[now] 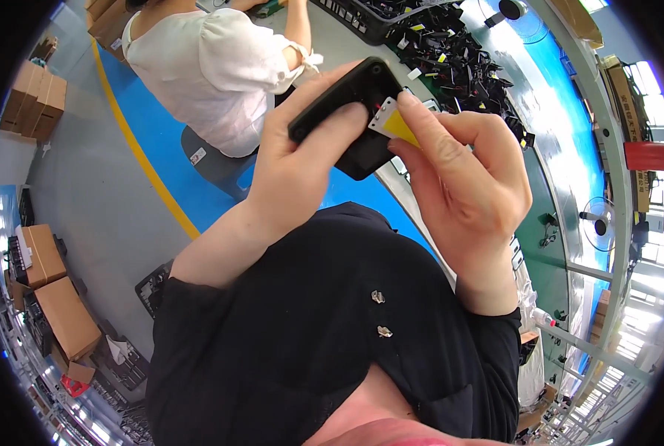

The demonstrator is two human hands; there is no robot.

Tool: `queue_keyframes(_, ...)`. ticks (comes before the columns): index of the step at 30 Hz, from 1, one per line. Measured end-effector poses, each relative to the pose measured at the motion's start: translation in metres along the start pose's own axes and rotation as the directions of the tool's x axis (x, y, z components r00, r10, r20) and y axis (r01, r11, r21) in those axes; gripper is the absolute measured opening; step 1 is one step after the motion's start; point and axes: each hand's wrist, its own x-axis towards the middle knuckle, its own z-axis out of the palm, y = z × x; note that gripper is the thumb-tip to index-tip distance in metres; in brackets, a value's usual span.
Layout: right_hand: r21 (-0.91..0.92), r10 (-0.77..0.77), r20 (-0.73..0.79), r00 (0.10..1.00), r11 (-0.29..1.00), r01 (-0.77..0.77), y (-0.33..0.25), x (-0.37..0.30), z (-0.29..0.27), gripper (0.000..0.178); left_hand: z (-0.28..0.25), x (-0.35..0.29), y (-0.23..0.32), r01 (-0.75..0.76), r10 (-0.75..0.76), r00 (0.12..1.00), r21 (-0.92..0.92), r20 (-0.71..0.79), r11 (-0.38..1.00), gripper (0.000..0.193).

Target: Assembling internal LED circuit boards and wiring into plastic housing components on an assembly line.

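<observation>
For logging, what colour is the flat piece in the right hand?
The flat piece is yellow and whitish; head view.

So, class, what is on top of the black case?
The left hand lays its thumb across the black case; a white-and-yellow piece, pinched by the right hand, overlaps it. What thumb and piece cover is hidden.

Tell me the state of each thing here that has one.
Black rectangular device: tilted, held in the left grip
Flat yellow-and-white piece: pinched in the right grip
Small black parts: heaped loosely
Dark grey chair: occupied
Round black-hubbed fan, right: unclear if running
</observation>
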Motion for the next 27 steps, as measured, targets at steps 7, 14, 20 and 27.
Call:
queue_keyframes(7,-0.013,-0.049,-0.027,0.998,0.999,0.048,-0.008,-0.003,0.003,0.043,0.006,-0.015,0.016,0.106,-0.082,0.984,-0.146,0.158,0.984,0.055)
queue_keyframes(14,0.112,0.033,0.036,0.999,0.993,-0.036,-0.014,-0.003,0.003,0.044,0.004,-0.021,0.017,0.086,-0.059,0.971,-0.109,0.231,0.99,0.058)
queue_keyframes(20,0.146,0.076,0.071,0.995,0.986,-0.086,-0.019,-0.005,0.0,0.043,0.0,-0.026,0.018,0.007,0.002,0.962,-0.032,0.272,0.999,0.059)
queue_keyframes(27,0.111,0.031,0.108,0.994,0.993,-0.043,-0.012,-0.005,0.005,0.039,0.004,-0.032,0.033,0.128,-0.109,0.961,-0.059,0.255,0.99,0.062)
